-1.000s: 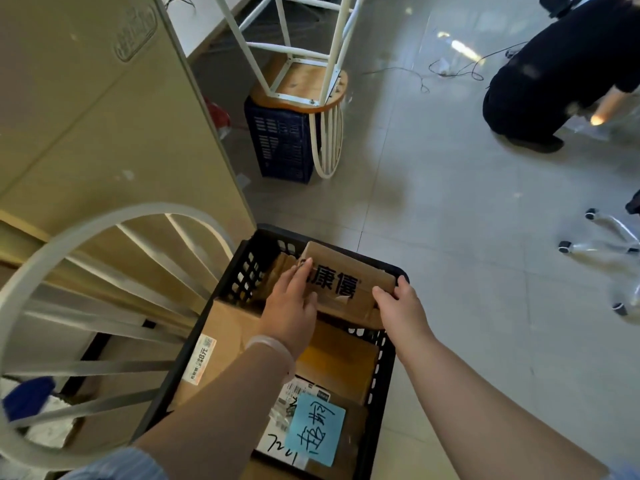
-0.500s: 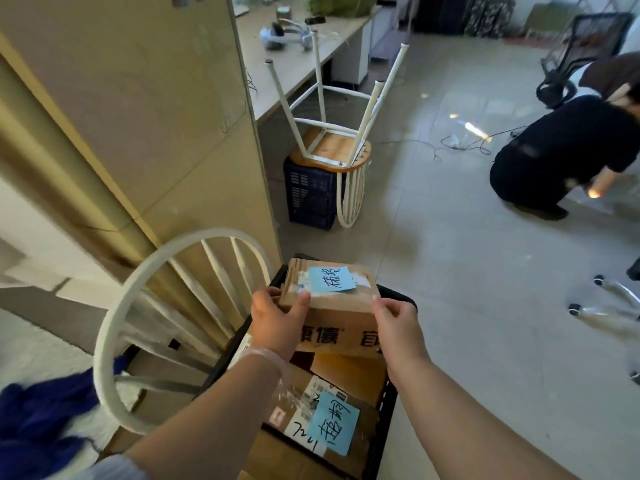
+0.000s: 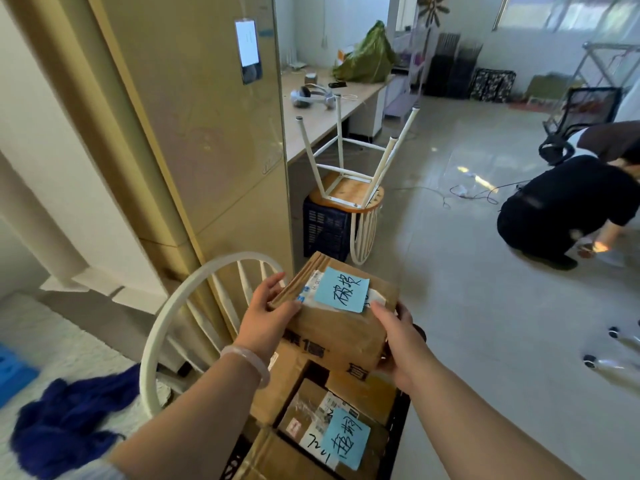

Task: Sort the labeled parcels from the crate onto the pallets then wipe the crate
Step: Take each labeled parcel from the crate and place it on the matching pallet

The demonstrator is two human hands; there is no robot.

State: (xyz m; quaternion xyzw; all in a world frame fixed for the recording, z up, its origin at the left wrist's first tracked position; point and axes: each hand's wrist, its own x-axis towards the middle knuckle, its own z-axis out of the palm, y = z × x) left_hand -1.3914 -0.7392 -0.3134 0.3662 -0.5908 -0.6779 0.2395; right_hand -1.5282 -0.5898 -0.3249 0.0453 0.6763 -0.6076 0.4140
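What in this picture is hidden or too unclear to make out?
Head view.
- Crate: mostly covered by parcels, cut by the bottom edge.
- Shipping label on the held parcel: mostly covered by the blue note.
- Its side print: blurred, partly behind the left hand.
- Pallets: outside the frame.

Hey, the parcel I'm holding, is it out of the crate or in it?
Out. The left grip and right grip hold the parcel above the other boxes lying in the black crate.

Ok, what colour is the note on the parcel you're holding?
Light blue note on the parcel, dark handwriting; head view.
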